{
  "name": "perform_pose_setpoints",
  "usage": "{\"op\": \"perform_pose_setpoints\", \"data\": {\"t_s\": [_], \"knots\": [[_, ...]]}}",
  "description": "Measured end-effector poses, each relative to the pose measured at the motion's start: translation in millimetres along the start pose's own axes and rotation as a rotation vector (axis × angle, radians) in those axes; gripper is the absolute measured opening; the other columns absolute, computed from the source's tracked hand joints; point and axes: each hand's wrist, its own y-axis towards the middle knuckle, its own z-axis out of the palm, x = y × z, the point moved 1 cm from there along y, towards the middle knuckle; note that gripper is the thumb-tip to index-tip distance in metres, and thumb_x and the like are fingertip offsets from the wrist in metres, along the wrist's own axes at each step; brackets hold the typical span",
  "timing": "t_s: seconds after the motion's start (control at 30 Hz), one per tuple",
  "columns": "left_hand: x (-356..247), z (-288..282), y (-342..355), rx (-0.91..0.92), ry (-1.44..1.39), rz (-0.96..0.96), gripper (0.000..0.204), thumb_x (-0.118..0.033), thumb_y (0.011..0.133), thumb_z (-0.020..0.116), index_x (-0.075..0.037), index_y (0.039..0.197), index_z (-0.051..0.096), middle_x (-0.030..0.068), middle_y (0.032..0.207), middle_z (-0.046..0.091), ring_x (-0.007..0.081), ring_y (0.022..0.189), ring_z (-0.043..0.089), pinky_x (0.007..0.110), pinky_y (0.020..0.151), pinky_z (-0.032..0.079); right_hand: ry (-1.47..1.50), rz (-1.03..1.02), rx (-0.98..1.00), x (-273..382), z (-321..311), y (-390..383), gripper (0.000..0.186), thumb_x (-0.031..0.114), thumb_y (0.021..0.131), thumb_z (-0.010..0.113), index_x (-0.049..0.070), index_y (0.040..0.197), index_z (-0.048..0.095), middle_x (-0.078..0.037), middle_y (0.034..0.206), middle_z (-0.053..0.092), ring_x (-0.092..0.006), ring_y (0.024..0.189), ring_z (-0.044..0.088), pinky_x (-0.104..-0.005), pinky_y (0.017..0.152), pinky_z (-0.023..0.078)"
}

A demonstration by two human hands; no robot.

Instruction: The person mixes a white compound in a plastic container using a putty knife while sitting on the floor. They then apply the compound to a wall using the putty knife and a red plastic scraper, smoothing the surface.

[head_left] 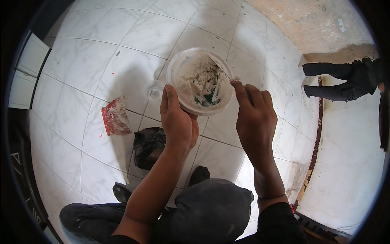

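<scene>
My left hand (176,122) grips the side of a shallow white plastic container (174,67), tilted and raised above the tiled floor. Inside it lies a lumpy, pale, pasty mass (195,77), with dark green showing through below. My right hand (254,120) has its fingers closed on a thin utensil (219,67) that reaches into the container; its exact shape is hard to make out. Beside the container, lower down on the floor, is a small clear cup (154,91).
Around me on the white tiles (69,110) lie a torn red-and-clear packet (116,116) and a crumpled black bag (148,148). My bent legs are below. Dark trousers (341,77), worn or hung, show by the right wall. White cabinet doors (28,73) stand at the left rim.
</scene>
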Motion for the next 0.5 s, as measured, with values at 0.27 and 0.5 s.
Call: {"op": "perform_pose_setpoints", "data": {"t_s": [0.27, 0.5], "knots": [[-4.8, 2.2, 3.6, 0.018, 0.027, 0.013, 0.05, -0.033, 0.116, 0.037, 0.003, 0.151, 0.038, 0.0202, 0.147, 0.052, 0.0286, 0.135, 0.058, 0.044, 0.111, 0.056, 0.028, -0.249, 0.069, 11.6, 15.8, -12.5, 0.056, 0.0, 0.079, 0.068, -0.002, 0.135, 0.065, -0.015, 0.127, 0.061, -0.0261, 0.093, 0.056, -0.0352, 0.078, 0.058], [1.1, -16.3, 14.5, -0.041, 0.007, -0.007, 0.049, -0.035, 0.116, 0.039, 0.001, 0.15, 0.041, 0.0176, 0.145, 0.054, 0.0268, 0.133, 0.059, 0.042, 0.11, 0.057, 0.459, -0.106, 0.118, -15.5, 8.9, -4.9, 0.048, -0.009, 0.081, 0.066, 0.006, 0.126, 0.074, -0.012, 0.112, 0.071, -0.0252, 0.094, 0.064, -0.0362, 0.079, 0.058]]}}
